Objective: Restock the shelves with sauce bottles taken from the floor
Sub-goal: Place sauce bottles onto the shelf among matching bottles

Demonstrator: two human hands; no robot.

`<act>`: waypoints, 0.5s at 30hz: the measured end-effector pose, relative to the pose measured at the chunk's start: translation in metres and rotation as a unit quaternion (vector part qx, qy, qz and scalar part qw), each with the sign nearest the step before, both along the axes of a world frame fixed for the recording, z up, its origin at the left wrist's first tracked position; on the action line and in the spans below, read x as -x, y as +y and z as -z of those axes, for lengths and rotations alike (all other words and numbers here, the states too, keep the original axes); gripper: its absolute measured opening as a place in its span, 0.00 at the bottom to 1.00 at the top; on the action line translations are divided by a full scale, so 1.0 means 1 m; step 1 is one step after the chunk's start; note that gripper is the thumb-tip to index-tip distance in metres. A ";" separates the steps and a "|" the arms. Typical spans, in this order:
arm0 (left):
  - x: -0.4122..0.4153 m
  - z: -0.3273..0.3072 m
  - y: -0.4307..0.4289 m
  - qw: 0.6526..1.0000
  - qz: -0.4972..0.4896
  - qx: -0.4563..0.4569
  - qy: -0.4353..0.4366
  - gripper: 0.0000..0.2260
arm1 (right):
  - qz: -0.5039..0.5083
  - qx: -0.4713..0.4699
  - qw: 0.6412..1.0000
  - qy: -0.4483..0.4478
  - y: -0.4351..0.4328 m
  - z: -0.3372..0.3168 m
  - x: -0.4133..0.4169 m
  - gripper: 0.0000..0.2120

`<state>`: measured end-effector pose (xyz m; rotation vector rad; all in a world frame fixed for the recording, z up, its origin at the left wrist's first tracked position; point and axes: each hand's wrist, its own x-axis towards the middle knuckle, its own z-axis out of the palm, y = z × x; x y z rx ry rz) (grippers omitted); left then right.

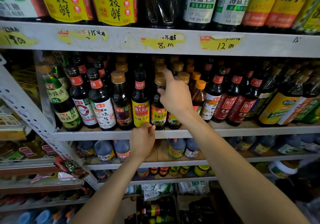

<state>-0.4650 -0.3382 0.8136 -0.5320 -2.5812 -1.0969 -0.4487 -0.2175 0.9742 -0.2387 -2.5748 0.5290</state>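
A dark sauce bottle (158,112) with a gold cap and an orange-yellow label stands at the front of the middle shelf (242,131). My right hand (174,96) wraps around its neck and shoulder. My left hand (142,139) is curled at the shelf edge, fingertips touching the base of that bottle, beside a yellow-labelled bottle (140,102). Low in the view, more sauce bottles (155,210) lie in a box on the floor.
The middle shelf is packed with rows of dark sauce bottles on both sides. Large bottles (112,1) fill the shelf above, with price tags (164,41) on its rail. Jugs (176,147) stand on the shelf below. A slanted perforated upright (31,112) borders the left.
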 end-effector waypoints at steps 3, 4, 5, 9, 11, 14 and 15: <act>-0.002 -0.003 -0.003 1.000 0.000 -0.007 0.004 0.08 | 0.007 0.058 0.991 0.117 -0.002 0.017 -0.023 0.20; -0.003 -0.002 -0.003 1.000 0.005 -0.007 0.002 0.08 | 0.011 0.087 0.986 0.145 -0.001 0.027 -0.033 0.17; -0.006 -0.002 -0.003 1.000 0.016 -0.008 -0.005 0.07 | 0.022 0.118 0.981 0.155 0.001 0.040 -0.043 0.14; -0.026 -0.007 0.024 0.990 0.110 -0.016 -0.092 0.07 | 0.100 0.337 0.933 0.071 0.020 0.098 -0.079 0.09; -0.039 -0.012 0.051 0.980 0.166 -0.016 -0.108 0.08 | 0.149 0.417 0.895 0.053 0.030 0.118 -0.093 0.11; -0.070 -0.012 0.096 0.962 0.240 0.027 -0.126 0.08 | 0.219 0.474 0.851 0.060 0.054 0.138 -0.127 0.11; -0.082 -0.008 0.110 0.956 0.259 0.048 -0.129 0.07 | 0.235 0.484 0.840 0.068 0.066 0.145 -0.143 0.11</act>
